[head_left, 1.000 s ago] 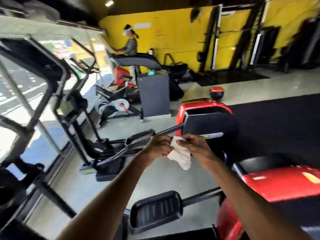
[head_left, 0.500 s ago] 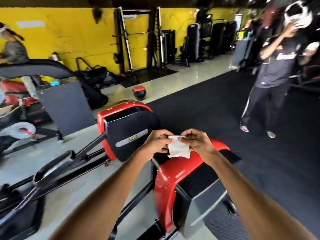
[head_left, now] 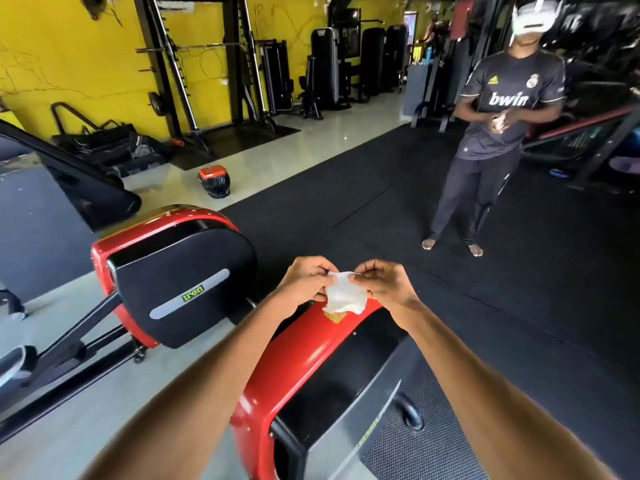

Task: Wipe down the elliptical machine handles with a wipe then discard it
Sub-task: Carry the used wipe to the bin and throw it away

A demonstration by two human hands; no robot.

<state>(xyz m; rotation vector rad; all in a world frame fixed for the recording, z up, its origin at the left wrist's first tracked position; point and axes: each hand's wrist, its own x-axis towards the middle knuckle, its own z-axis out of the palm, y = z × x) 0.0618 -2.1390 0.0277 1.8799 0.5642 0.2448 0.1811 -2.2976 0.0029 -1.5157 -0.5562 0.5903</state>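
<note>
A white wipe (head_left: 345, 295) hangs crumpled between my two hands in the middle of the view. My left hand (head_left: 306, 283) pinches its left edge, and my right hand (head_left: 382, 283) pinches its top right edge. Both hands hover above the red and black rear housing of an elliptical machine (head_left: 301, 368). A second red and black elliptical housing (head_left: 180, 282) stands just to the left. The machines' handles are out of view. A small bin with a red lid and black liner (head_left: 214, 181) stands on the pale floor further back.
A person in a dark jersey (head_left: 498, 126) stands on the black rubber mat (head_left: 519, 271) to the right, facing me. Weight racks and black machines (head_left: 325, 67) line the yellow back wall. A treadmill's dark frame (head_left: 69, 181) sits at the left.
My view has swung right, from the window-side machines to the open mat and the standing person. Both hands have kept hold of the wipe in front of me.
</note>
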